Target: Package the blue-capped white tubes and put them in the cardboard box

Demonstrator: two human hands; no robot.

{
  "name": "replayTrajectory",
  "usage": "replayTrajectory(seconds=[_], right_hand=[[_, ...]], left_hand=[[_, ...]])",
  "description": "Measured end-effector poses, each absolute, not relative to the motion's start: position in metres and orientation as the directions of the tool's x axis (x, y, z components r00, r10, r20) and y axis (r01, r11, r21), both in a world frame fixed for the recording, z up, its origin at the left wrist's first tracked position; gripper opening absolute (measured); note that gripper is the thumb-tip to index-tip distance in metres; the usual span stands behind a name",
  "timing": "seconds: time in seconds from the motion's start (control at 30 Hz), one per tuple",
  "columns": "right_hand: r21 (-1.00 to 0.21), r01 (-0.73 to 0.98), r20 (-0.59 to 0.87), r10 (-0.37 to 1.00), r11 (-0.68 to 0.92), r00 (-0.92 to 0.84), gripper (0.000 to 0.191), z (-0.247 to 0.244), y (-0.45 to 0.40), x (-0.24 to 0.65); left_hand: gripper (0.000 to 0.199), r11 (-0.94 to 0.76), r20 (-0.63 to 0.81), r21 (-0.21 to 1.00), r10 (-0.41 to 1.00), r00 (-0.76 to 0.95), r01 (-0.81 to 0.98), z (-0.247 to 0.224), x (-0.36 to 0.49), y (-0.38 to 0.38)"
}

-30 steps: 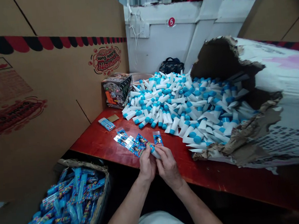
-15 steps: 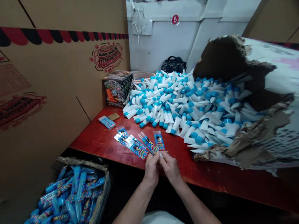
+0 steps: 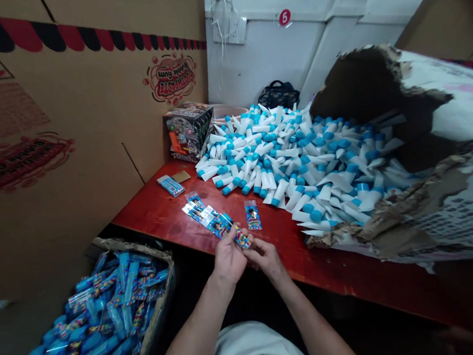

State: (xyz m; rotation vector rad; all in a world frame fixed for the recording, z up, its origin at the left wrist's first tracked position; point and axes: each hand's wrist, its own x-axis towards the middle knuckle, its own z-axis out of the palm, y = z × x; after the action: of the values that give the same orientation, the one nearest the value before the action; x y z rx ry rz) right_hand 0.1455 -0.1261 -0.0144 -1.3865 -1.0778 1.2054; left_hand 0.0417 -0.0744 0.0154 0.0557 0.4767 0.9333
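A small printed plastic sachet (image 3: 240, 238) is held between both hands near the front edge of the red table (image 3: 148, 214). My left hand (image 3: 229, 257) grips it from the left, thumb on top. The fingers of my right hand (image 3: 265, 256) pinch its lower right end. More sachets (image 3: 207, 216) lie overlapping just beyond my left hand. One single sachet (image 3: 252, 215) lies flat beyond my right hand. Behind them spreads a big heap of white tubes with blue caps (image 3: 275, 152).
A torn carton (image 3: 442, 209) lies on its side at the right, tubes spilling out. At lower left stands a box of packed blue items (image 3: 169, 283). A toy box (image 3: 189, 132), a blue packet (image 3: 170, 186) and a dark bag (image 3: 279, 95) sit farther back.
My left hand has turned palm up and shifted left. The sachet has come nearer and lies across its fingers, while my right hand has stayed close beside it. The view has shifted slightly.
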Motion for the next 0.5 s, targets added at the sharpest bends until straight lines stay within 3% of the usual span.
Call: replayTrajectory(seconds=[0.23,0.43,0.5], right_hand=[[-0.964,0.254,-0.064,0.996,-0.078,0.063,0.030,-0.012,-0.114,0.129],[-0.922,0.387,-0.039,0.991,0.012,-0.125,0.026,-0.004,-0.098,0.097],[-0.859,0.505,0.013,0.991,0.079,-0.132,0.025,-0.001,-0.092,0.095]], left_hand=[[0.002,0.493,-0.361,0.334,0.854,0.374,-0.803,0.008,0.020,-0.074],[0.017,0.348,-0.349,0.490,0.919,0.185,-0.799,0.006,-0.021,-0.077],[0.021,0.284,-0.328,0.574,0.939,0.102,-0.768,0.006,-0.043,-0.074]])
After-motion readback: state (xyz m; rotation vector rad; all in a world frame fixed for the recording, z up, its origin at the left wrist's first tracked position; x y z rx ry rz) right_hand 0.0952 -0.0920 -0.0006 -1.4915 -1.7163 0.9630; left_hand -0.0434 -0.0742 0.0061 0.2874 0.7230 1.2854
